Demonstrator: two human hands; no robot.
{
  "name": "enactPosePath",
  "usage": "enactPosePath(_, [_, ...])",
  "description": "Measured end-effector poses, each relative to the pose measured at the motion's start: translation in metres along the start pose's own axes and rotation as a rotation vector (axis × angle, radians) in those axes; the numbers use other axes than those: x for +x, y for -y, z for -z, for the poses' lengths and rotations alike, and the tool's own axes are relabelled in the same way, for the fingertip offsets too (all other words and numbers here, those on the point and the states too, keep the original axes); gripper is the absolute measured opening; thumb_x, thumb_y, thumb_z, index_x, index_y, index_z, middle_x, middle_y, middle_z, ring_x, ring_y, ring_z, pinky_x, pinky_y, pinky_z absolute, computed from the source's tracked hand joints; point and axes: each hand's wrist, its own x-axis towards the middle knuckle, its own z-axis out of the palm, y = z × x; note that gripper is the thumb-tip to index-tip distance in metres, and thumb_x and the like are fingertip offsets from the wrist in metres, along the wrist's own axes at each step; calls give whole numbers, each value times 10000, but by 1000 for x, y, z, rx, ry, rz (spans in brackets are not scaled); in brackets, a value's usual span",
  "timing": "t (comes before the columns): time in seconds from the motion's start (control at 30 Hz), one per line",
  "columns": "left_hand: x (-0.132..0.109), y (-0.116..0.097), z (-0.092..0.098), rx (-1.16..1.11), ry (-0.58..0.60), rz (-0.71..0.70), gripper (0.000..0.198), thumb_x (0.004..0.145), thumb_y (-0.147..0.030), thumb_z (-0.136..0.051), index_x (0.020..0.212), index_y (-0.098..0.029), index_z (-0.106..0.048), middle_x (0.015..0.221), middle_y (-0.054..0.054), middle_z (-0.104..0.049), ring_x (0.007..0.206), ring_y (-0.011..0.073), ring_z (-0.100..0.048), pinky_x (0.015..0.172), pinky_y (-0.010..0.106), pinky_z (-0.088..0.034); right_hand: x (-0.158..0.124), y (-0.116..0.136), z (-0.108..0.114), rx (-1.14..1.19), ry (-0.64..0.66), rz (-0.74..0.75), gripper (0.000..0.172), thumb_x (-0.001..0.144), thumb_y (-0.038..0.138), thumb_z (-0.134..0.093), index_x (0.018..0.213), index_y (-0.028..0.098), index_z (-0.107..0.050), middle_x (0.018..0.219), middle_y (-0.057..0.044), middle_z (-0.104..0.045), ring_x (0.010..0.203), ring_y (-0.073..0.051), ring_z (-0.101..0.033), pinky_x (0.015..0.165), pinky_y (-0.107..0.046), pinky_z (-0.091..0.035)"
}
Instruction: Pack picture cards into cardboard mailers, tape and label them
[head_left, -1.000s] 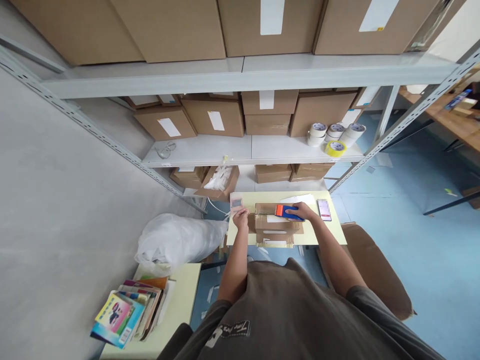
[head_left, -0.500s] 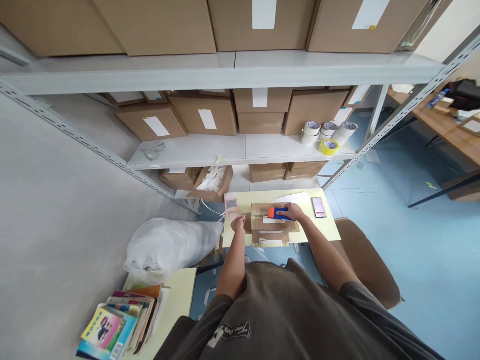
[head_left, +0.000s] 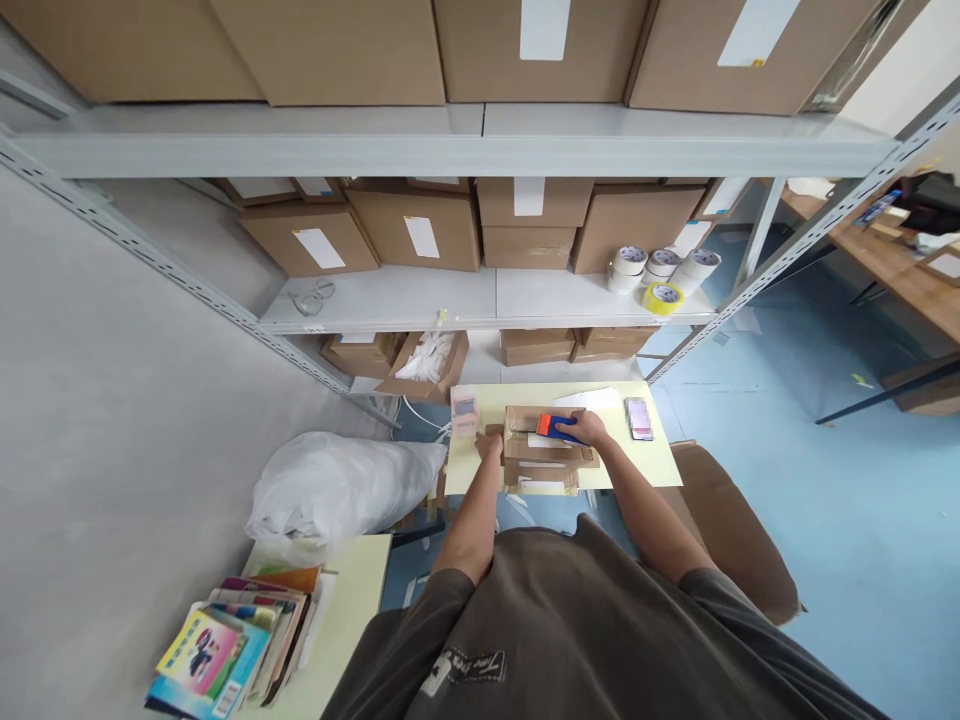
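Note:
On the small cream table [head_left: 660, 465] lies a cardboard box [head_left: 517, 450] with a white label on top and shiny tape at its left end. My right hand [head_left: 590, 428] is closed around a blue hand tool [head_left: 562, 428] with an orange end, held over the label. A thin dark strip runs left from the orange end; its exact kind is unclear. At the box's left end, my left hand [head_left: 489, 443] grips the edge near a flap, its fingers partly hidden. Another labelled cardboard face [head_left: 544, 478] shows at the table's front edge.
A phone [head_left: 639, 418] and white paper [head_left: 589, 398] lie on the table. Ahead stands a shelf [head_left: 420, 300] with boxes and tape rolls [head_left: 662, 297]. A stuffed white bag [head_left: 337, 490] and stacked books [head_left: 225, 640] are at left; a cardboard piece [head_left: 731, 535] is at right.
My left hand has moved forward and right, from beside the box onto its left end. My right hand still holds the blue tool in nearly the same place. The view has shifted slightly.

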Motion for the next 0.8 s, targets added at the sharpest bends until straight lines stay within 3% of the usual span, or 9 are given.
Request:
enactPosePath(0.1, [-5, -11, -1, 72, -7, -51, 221, 850, -435, -721, 947, -237, -733, 1044, 150, -782, 1107, 321, -707, 930, 374, -492, -2, -1, 2, 28, 19, 5, 495, 872, 704, -693, 880, 214, -762, 951, -113, -782, 881, -271, -726, 653, -288, -410])
enactPosePath(0.23, [-16, -16, -12, 140, 159, -133, 317, 931, -475, -660, 1097, -214, -729, 1095, 176, -780, 1082, 332, -714, 932, 375, -471, -5, -4, 2, 68, 35, 19, 518, 844, 741, -709, 869, 225, -753, 944, -98, -774, 866, -256, -719, 649, -280, -420])
enactPosePath(0.33, [-20, -14, -17, 157, 157, -145, 404, 961, -499, -635, 1241, -215, -695, 1185, 190, -765, 1101, 336, -714, 947, 382, -462, -5, -1, -1, 60, 36, 5, 546, 814, 772, -727, 864, 229, -749, 940, -95, -768, 858, -250, -716, 638, -277, -420])
enactPosePath(0.53, [-18, -15, -20, 210, 95, -95, 391, 983, -533, -618, 1195, -216, -705, 1085, 176, -772, 1031, 339, -720, 936, 388, -454, -2, 0, 3, 92, 55, 4, 579, 784, 810, -734, 810, 231, -735, 870, -82, -764, 807, -236, -707, 617, -274, -405])
enactPosePath(0.63, [-16, -15, -21, 259, 77, -76, 327, 1002, -494, -598, 1139, -223, -720, 1030, 166, -764, 1016, 340, -718, 923, 385, -451, -6, -33, 25, 78, 36, -4, 570, 759, 795, -763, 787, 227, -731, 838, -87, -760, 787, -244, -704, 619, -285, -395])
enactPosePath(0.8, [-14, -13, -22, 295, 45, -112, 317, 1001, -486, -598, 1172, -247, -718, 1082, 154, -761, 1060, 340, -712, 932, 381, -455, -31, -137, 76, 4, 23, -107, 583, 722, 799, -776, 759, 219, -725, 833, -111, -757, 773, -261, -695, 609, -302, -379])
